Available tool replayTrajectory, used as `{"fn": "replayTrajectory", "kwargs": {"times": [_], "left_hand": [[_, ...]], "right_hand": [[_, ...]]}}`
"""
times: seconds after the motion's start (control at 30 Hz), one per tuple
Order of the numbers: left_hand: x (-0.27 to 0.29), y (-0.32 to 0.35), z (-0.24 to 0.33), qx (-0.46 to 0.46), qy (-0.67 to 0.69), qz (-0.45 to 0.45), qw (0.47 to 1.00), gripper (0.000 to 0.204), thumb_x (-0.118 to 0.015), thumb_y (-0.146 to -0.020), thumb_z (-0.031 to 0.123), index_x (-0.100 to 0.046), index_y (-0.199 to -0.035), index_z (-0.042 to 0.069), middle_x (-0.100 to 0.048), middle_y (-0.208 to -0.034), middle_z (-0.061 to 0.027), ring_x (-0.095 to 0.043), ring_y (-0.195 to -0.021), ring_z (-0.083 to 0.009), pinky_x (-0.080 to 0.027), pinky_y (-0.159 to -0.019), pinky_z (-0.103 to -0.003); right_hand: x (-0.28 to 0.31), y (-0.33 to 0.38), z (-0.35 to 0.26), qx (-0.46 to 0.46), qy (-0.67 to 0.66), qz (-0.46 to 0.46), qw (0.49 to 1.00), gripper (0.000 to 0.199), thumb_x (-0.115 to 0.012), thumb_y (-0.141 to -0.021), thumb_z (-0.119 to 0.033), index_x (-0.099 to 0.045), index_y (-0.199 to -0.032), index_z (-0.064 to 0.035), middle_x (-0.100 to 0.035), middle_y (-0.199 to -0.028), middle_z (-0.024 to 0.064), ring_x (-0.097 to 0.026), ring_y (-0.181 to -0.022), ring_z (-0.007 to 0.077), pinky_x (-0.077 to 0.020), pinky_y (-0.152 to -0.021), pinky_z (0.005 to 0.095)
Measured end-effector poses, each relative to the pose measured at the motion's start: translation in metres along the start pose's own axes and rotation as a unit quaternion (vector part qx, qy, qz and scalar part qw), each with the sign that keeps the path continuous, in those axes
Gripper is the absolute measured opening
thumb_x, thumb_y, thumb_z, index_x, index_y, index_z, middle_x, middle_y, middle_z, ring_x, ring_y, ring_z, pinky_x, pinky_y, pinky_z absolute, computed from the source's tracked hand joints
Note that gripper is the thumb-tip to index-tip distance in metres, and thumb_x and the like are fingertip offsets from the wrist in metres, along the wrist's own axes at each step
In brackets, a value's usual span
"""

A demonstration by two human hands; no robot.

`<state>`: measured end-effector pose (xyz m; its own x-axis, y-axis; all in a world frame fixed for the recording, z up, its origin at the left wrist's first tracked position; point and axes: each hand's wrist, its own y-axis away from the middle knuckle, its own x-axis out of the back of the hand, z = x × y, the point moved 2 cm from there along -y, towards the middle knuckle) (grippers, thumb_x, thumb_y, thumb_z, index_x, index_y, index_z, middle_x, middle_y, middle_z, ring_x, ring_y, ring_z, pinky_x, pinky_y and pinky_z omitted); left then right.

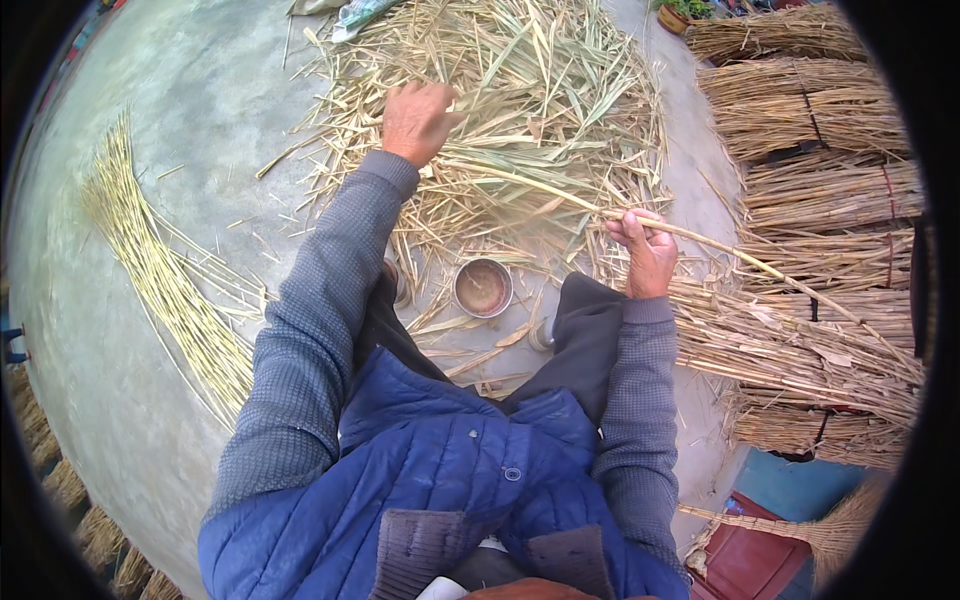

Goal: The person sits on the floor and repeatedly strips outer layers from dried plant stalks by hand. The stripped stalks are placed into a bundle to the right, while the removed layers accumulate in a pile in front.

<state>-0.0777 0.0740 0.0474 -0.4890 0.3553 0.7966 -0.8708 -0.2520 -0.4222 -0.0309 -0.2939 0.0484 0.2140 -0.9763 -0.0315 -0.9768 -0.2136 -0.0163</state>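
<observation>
A long, thin, pale reed stalk slants across in front of me, its thicker end lying toward the lower right. My right hand is closed around it, thumb on top. Over the heap of dry leaves, my left hand hangs with the back of the hand up. Its fingers curl down out of sight and the thumb side is smeared, so its grip cannot be made out. The stalk's thin end runs into the leaves just below that hand. Between my feet stands a small round metal bowl with something brownish inside.
A loose bundle of stripped stalks lies on the concrete floor at left. More unstripped reeds rest by my right knee. Tied reed bundles are stacked along the right. A straw broom and a dark red panel are at lower right.
</observation>
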Motion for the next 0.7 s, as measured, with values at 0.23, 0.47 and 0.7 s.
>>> {"fn": "replayTrajectory", "kwargs": {"times": [0.23,0.47,0.7], "left_hand": [[-0.057,0.012,0.085,-0.264,0.163,-0.109,0.944,0.024,-0.072,-0.085,0.035,-0.07,-0.095,0.013,-0.067,-0.084,-0.0016,-0.062,-0.086,-0.0203,-0.04,-0.081,-0.036],[-0.057,-0.017,0.004,-0.128,0.181,-0.162,0.961,0.015,-0.078,-0.079,0.025,-0.072,-0.082,0.011,-0.069,-0.072,-0.0057,-0.065,-0.072,-0.0256,-0.046,-0.074,-0.039],[-0.059,-0.017,0.017,-0.12,0.203,-0.118,0.965,0.031,-0.081,-0.079,0.033,-0.075,-0.098,0.01,-0.069,-0.09,-0.0043,-0.06,-0.088,-0.0232,-0.041,-0.085,-0.036]], "right_hand": [[-0.063,-0.017,0.028,-0.001,-0.012,-0.084,0.996,0.02,-0.068,-0.096,-0.014,-0.062,-0.107,0.0012,-0.071,-0.094,0.0109,-0.071,-0.084,0.0173,-0.0566,-0.075,0.0269],[-0.04,-0.056,-0.002,0.061,-0.013,-0.073,0.995,0.023,-0.066,-0.097,-0.018,-0.063,-0.11,0.0004,-0.071,-0.108,0.0161,-0.069,-0.093,0.0191,-0.0559,-0.086,0.031],[-0.041,-0.074,-0.009,0.126,-0.019,-0.058,0.99,0.018,-0.063,-0.098,-0.012,-0.06,-0.105,0.0045,-0.071,-0.099,0.0172,-0.072,-0.083,0.0218,-0.06,-0.076,0.0298]]}}
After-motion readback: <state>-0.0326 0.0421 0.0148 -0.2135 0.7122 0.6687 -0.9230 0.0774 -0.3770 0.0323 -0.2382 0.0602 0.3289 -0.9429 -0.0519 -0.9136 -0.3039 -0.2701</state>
